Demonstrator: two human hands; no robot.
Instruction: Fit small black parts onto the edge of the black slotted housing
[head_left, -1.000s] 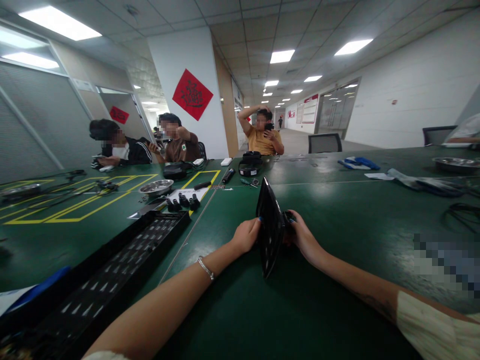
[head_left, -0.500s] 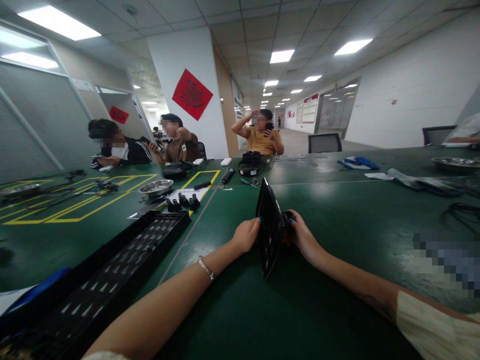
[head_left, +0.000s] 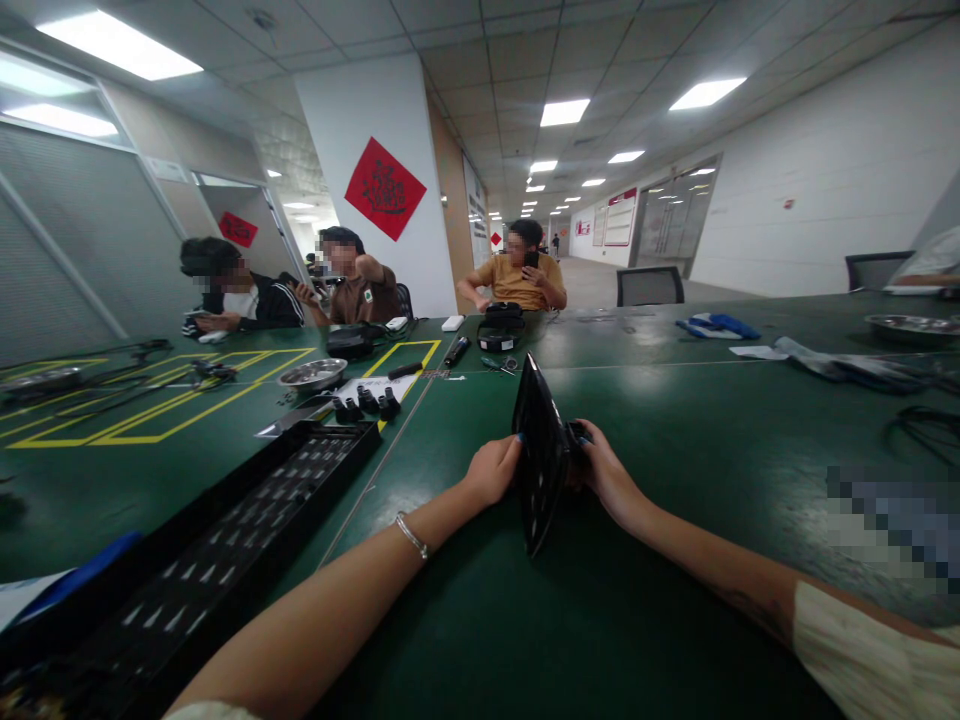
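A thin black perforated panel (head_left: 538,455) stands on edge on the green table (head_left: 675,450), turned nearly edge-on to me. My left hand (head_left: 491,470) is curled against its left face, gripping it. On the other side, my right hand (head_left: 600,470) closes on the panel, its fingers partly hidden behind a small black part there.
A long black perforated tray (head_left: 225,560) lies at lower left. Beyond it are small black parts (head_left: 367,403), a metal bowl (head_left: 312,374) and yellow floor-tape markings (head_left: 150,400). Three people sit at the far side. Blue gloves (head_left: 716,325) and cables lie right.
My hands and the panel have stayed put. The person in the yellow shirt at the far side lowered a raised arm to the table.
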